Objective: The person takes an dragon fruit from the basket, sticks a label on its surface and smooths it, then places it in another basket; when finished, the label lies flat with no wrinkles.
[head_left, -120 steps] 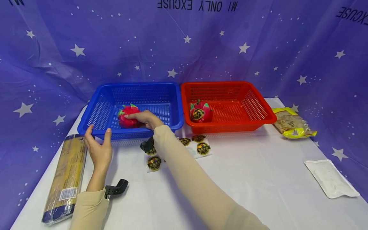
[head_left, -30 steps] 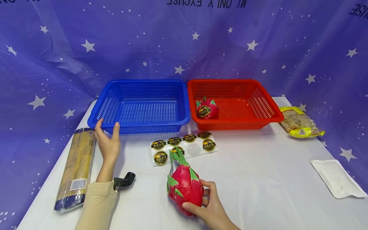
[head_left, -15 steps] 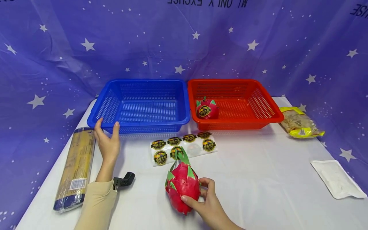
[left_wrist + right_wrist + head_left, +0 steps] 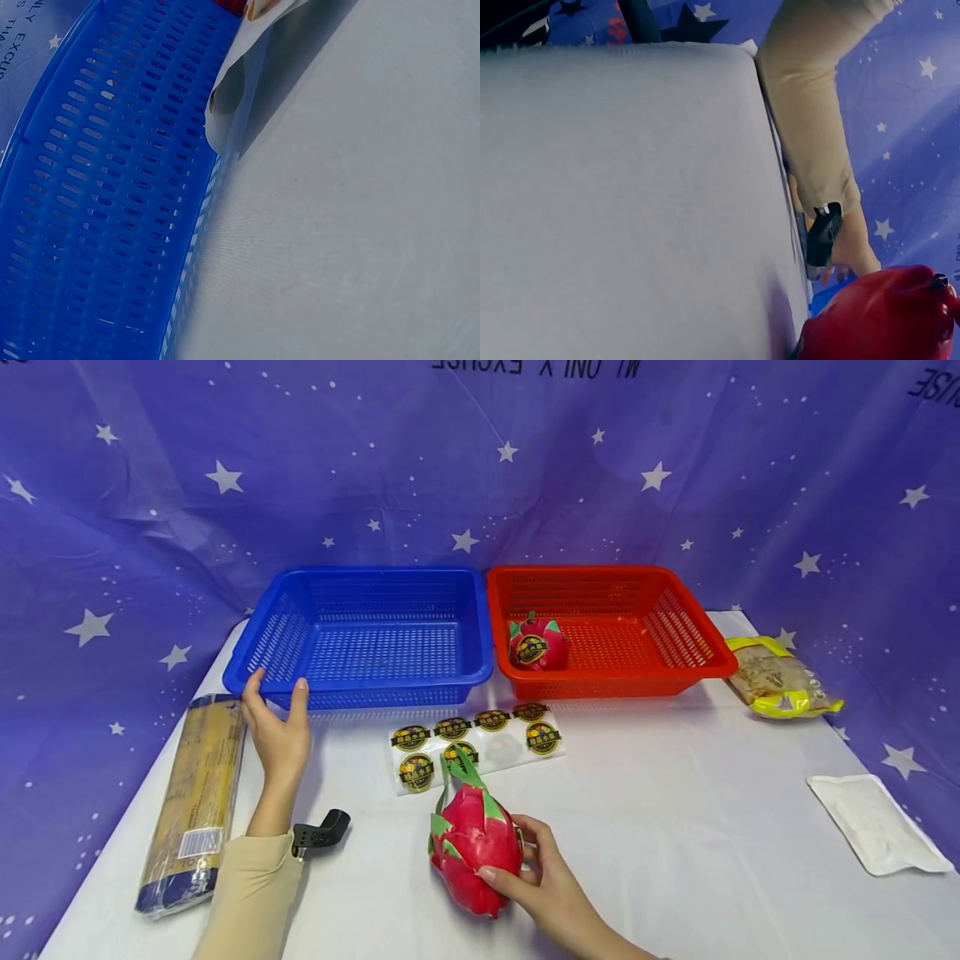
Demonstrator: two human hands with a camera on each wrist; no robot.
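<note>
My right hand [image 4: 551, 881] grips a red dragon fruit [image 4: 476, 852] with green leafy tips, thumb on the near side and fingers round its right flank. The fruit is over the front middle of the white table, its leaves overlapping a sticker sheet [image 4: 431, 777]. In the right wrist view the dragon fruit [image 4: 885, 319] fills the lower right corner. At the front left corner of the blue basket [image 4: 382, 681], my left hand [image 4: 281, 739] has its fingertips right at the rim, fingers loosely spread. The left wrist view shows the basket's perforated wall [image 4: 112, 180].
A red basket [image 4: 618, 685] beside the blue one holds another dragon fruit [image 4: 551, 652] bearing a round black-and-gold sticker. A long yellow packet [image 4: 191, 802] lies at the left. Toward the right are a yellow-edged bag [image 4: 780, 681] and a white pouch [image 4: 873, 822]. A starry curtain [image 4: 420, 460] hangs behind.
Four seconds ago my right hand had the dragon fruit inside the blue basket; it has come out toward me over the table. My left hand stays at the basket's corner.
</note>
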